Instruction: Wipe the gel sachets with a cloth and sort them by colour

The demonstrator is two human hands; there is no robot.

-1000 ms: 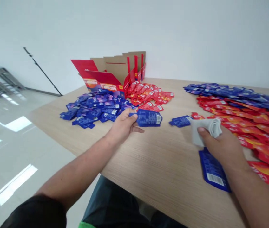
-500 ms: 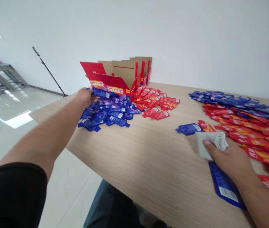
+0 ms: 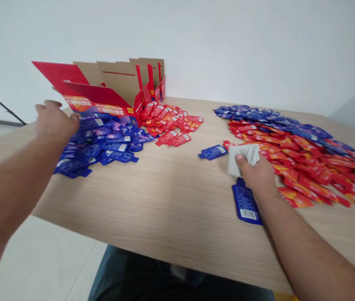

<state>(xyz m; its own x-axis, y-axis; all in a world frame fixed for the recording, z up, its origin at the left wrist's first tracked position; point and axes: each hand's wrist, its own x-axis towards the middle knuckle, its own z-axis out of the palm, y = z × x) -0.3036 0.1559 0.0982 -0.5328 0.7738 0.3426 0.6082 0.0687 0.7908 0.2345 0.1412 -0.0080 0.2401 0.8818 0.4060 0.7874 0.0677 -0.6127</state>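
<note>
My left hand (image 3: 56, 120) is lifted at the left edge of a heap of blue pouches (image 3: 102, 144), its fingers apart and nothing visible in them. Behind the heap stands an open red cardboard box (image 3: 97, 97). My right hand (image 3: 257, 175) grips a folded white cloth (image 3: 238, 156), thumb on top, low over the table. Just below the cloth lies a single blue pouch (image 3: 245, 202), partly covered by my wrist. Another blue pouch (image 3: 212, 152) lies flat to the left of the cloth, and part of a red pouch shows behind it.
A small heap of red pouches (image 3: 168, 121) sits right of the box. More open cartons (image 3: 147, 69) stand in a row behind it, by the wall. Overlapping rows of red pouches (image 3: 303, 154) and blue pouches (image 3: 259, 113) spread over the right side of the wooden table (image 3: 171, 209).
My left hand has let go of a blue pouch on the heap and pulled back with its fingers opened. The view has swung right; my right hand still holds the cloth.
</note>
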